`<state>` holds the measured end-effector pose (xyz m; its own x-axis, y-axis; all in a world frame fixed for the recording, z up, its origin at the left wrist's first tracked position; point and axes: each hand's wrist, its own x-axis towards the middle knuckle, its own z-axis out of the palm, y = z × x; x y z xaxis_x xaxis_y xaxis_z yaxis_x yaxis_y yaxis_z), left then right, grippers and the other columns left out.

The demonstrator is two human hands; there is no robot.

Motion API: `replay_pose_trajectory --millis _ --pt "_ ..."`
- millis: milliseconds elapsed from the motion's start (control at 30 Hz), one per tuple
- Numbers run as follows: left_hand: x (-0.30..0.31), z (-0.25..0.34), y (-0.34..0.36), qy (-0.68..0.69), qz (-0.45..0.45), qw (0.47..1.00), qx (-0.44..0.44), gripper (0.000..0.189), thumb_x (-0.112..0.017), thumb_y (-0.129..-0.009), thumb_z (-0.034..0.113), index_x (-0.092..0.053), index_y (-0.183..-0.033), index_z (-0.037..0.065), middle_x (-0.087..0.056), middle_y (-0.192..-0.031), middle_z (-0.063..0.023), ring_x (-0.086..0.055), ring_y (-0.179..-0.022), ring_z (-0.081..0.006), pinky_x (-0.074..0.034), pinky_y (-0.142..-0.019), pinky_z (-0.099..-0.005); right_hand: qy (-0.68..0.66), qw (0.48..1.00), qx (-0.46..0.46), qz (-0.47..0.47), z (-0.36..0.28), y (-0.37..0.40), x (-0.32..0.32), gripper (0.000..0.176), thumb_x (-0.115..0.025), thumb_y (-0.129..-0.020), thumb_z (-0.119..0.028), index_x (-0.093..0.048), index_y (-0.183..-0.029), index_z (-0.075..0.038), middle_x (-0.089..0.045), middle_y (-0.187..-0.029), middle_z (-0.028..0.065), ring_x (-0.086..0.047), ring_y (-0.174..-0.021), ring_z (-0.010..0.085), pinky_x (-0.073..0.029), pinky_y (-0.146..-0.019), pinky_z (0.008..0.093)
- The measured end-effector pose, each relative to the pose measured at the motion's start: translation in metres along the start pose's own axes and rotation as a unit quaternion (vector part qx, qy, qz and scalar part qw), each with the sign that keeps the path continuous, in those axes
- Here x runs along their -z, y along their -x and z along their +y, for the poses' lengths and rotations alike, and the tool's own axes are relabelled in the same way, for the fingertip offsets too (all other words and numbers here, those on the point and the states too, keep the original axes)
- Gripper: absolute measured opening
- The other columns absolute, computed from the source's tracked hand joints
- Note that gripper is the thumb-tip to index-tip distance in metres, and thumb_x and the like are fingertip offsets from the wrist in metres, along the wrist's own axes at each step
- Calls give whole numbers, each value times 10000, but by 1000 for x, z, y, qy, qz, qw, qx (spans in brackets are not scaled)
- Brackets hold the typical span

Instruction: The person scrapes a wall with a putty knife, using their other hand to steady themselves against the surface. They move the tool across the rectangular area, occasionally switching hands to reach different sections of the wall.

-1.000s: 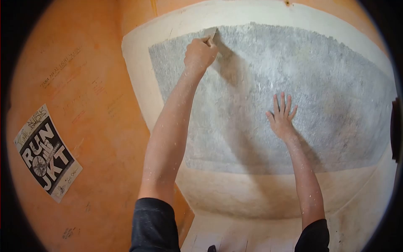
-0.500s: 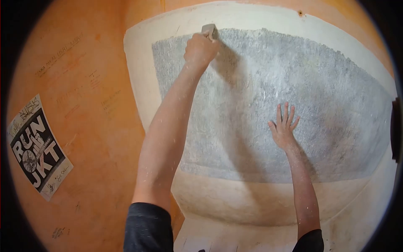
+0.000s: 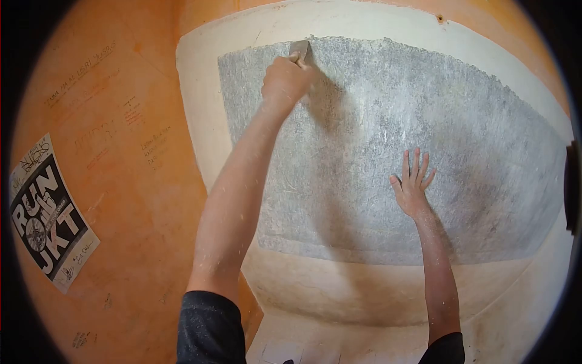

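Observation:
My left hand (image 3: 285,83) is raised high and wrapped round a scraper with a flat metal blade (image 3: 300,47). The blade meets the wall at the top edge of a rough grey patch (image 3: 376,97), where it borders a smooth cream band (image 3: 339,21). Most of the scraper's handle is hidden in the fist. Lower and to the right, my right hand (image 3: 411,189) lies flat on the grey patch with its fingers spread. Pale flecks of dust cling to both forearms.
To the left stands an orange wall (image 3: 139,182) with handwriting and a black-and-white poster (image 3: 51,215). A dark object (image 3: 571,188) sits at the right edge. Below the grey patch the wall is cream and curved (image 3: 364,294).
My left hand and the scraper have shifted slightly down, bringing the blade from the cream band onto the patch's upper edge. My right hand stays planted; the view has shifted a little.

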<state>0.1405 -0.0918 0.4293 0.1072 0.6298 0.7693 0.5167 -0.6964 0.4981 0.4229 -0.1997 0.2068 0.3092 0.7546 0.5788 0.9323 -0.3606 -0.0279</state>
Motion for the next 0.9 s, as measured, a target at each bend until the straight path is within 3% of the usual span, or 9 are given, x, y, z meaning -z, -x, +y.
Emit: replay_pose_trajectory --millis 67,300,400,500,533,667,767,833,900 --pt "-2 -7 -9 66 -8 997 27 394 -527 -929 265 -660 -1244 69 -706 -1091 -185 -696 -984 -325 -556 -868 -414 2 1000 0 5 2 -3 -2 762 -344 -1037 -461 55 -1571 -91 180 -1614 193 228 -1456 431 163 -1075 706" --pt "1 -19 -17 44 19 999 24 393 -531 -921 267 -668 -1235 75 -712 -1046 -203 -696 -997 -322 -564 -854 -392 10 999 -8 -29 -1 -1 5 774 -353 -1035 -462 59 -1570 -83 190 -1610 199 234 -1454 435 150 -1075 714" --pt "9 -17 -1 -28 14 998 -47 374 -501 -930 232 -686 -1222 89 -729 -948 -186 -716 -851 -302 -572 -757 -393 8 1000 1 -4 -1 0 1 777 -361 -1035 -457 59 -1569 -81 192 -1610 198 233 -1454 436 142 -1077 716" --pt "5 -15 -2 5 52 998 -43 362 -480 -945 223 -700 -1199 86 -731 -944 -174 -714 -802 -259 -570 -716 -379 9 1000 0 -20 -1 -1 2 777 -362 -1036 -456 62 -1569 -82 195 -1610 196 232 -1454 436 143 -1076 716" --pt "11 -11 -9 -2 -5 1000 1 368 -476 -956 240 -694 -1214 95 -733 -956 -163 -715 -800 -233 -570 -708 -370 9 1000 0 -16 1 -4 4 777 -362 -1036 -456 62 -1569 -82 195 -1610 196 232 -1454 436 143 -1076 716" --pt "20 -22 -2 7 -30 1000 8 377 -479 -957 253 -682 -1238 105 -731 -981 -166 -715 -851 -260 -571 -747 -380 18 1000 -1 -13 0 -1 1 779 -364 -1036 -454 69 -1568 -86 201 -1609 194 242 -1452 432 148 -1076 713" --pt "0 -34 -3 -78 62 990 -104 400 -525 -943 281 -672 -1240 58 -729 -895 -215 -707 -739 -261 -551 -695 -350 10 1000 -5 -19 -3 0 5 776 -361 -1037 -453 74 -1568 -90 207 -1608 191 248 -1451 428 150 -1078 710" --pt "15 -18 -15 0 2 1000 -26 392 -514 -949 277 -673 -1240 69 -722 -995 -225 -710 -870 -326 -543 -811 -388 11 1000 -6 -26 -1 -3 8 774 -360 -1038 -452 75 -1569 -93 211 -1607 190 249 -1451 426 151 -1078 709" --pt "16 -23 -10 -5 21 999 -45 394 -512 -946 287 -674 -1232 71 -703 -1062 -238 -688 -960 -375 -520 -880 -412 9 1000 4 -6 0 1 2 771 -356 -1039 -451 76 -1569 -97 214 -1606 189 247 -1452 424 150 -1080 710"
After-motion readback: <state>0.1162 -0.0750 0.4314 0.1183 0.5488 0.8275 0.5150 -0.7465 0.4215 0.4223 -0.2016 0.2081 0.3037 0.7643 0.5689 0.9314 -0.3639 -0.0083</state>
